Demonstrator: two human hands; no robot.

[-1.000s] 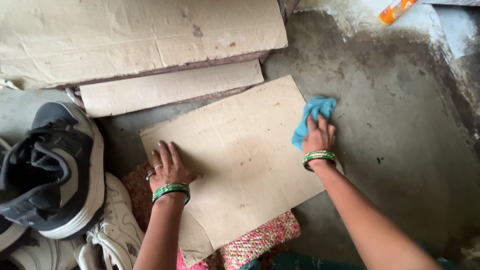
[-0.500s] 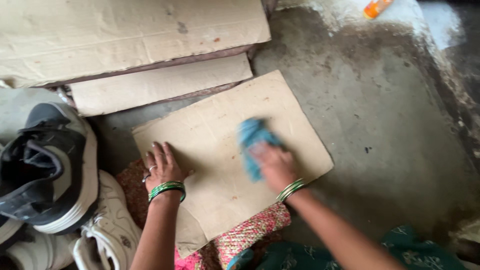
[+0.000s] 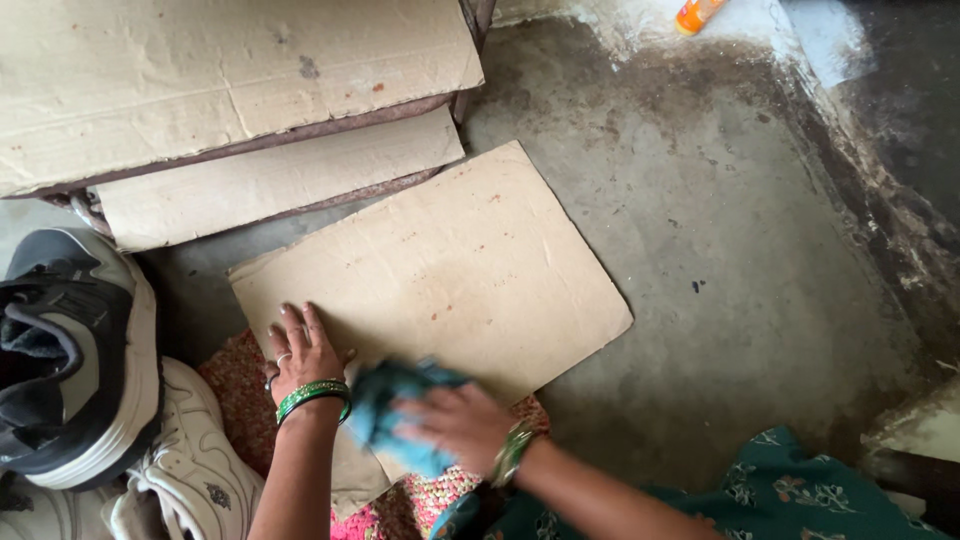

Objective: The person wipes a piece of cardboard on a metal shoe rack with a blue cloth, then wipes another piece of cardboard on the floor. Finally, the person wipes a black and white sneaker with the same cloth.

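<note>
A flat sheet of brown cardboard lies on the grey concrete floor. My left hand presses flat on its near left edge, fingers spread, with green bangles at the wrist. My right hand grips a crumpled blue cloth and rests on the near edge of the sheet, close to my left hand. The cloth and right hand are blurred by motion.
Two cardboard-covered shelf levels stand at the back left. A black and white sneaker and a white shoe sit at the left. A pink woven mat lies under the sheet. An orange bottle lies far back.
My right hand swept the blue cloth from the sheet's far right corner across to its near edge beside my left hand. The left hand stayed pressed down. The view shifted right.
</note>
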